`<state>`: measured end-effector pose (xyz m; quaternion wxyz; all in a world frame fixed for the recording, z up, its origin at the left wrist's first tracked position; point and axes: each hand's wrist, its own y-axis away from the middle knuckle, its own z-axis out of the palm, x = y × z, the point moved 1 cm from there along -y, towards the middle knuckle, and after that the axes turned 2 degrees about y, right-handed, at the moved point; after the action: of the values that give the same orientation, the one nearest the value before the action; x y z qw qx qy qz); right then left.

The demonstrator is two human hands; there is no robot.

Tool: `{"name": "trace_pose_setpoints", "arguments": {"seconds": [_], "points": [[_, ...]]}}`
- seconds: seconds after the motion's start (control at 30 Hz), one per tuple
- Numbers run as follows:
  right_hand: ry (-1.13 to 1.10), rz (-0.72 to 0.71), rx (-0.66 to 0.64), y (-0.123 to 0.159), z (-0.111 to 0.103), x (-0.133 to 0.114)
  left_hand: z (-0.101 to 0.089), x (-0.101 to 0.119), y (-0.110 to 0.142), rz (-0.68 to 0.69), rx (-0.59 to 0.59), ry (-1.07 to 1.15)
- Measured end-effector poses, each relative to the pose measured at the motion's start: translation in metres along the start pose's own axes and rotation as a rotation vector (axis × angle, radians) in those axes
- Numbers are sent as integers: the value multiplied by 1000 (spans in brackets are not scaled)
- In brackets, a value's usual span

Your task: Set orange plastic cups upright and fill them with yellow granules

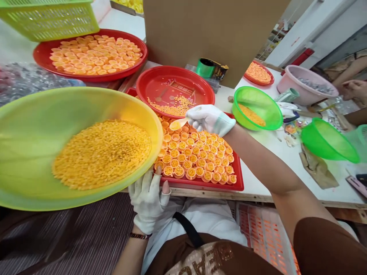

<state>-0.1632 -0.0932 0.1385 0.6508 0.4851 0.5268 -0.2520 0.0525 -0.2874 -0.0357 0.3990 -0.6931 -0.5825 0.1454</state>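
Observation:
My right hand (pixel 208 118), in a white glove, pinches a small pale spoon (pixel 178 124) with yellow grains in its bowl, above a red tray (pixel 240 179). Small orange cups (pixel 190 173) crowd that tray, many with yellow bits inside. My left hand (pixel 150 198), gloved with bare thumb and finger tips, lies at the tray's near left corner with its fingers stretched out. A large yellow bowl (pixel 28 114) of yellow grains (pixel 103 154) is beside it; whether the fingers touch the bowl is unclear. Just behind the tray, a round red plate (pixel 163 80) has scattered orange-yellow bits.
Back left, another red plate (pixel 40 57) bears orange cups below a green basket (pixel 48 21). A cardboard panel (pixel 212 34) stands behind, near a tape roll (pixel 205 68). To the right are green bowls (pixel 258 93), a pink tub (pixel 304 76) and another person's hand (pixel 355 89).

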Motion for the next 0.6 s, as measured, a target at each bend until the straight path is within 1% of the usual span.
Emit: {"name": "trace_pose_setpoints", "arguments": {"seconds": [0.07,0.17,0.23,0.27,0.33,0.4,0.47,0.53,0.6], "points": [[92,-11,128,-1,-16,14,1,-1,0,7,3,-2],[291,-41,271,-4,-22,33,0,-1,0,15,-8,-5],[434,-88,283,-5,-20,42,0,-1,-1,17,-13,-8],[515,-132,266,-5,-19,45,0,-1,-1,18,-12,-9],[694,-268,228,-2,-17,48,0,0,-2,23,-11,-10],[837,-420,213,2,-16,44,0,0,-2,24,-11,-8],[873,-521,232,10,-14,34,1,0,-2,22,-4,-6],[814,-541,264,18,-5,17,2,0,-2,20,1,-3],[736,-501,259,23,13,-3,2,0,-2,17,0,-3]]}}
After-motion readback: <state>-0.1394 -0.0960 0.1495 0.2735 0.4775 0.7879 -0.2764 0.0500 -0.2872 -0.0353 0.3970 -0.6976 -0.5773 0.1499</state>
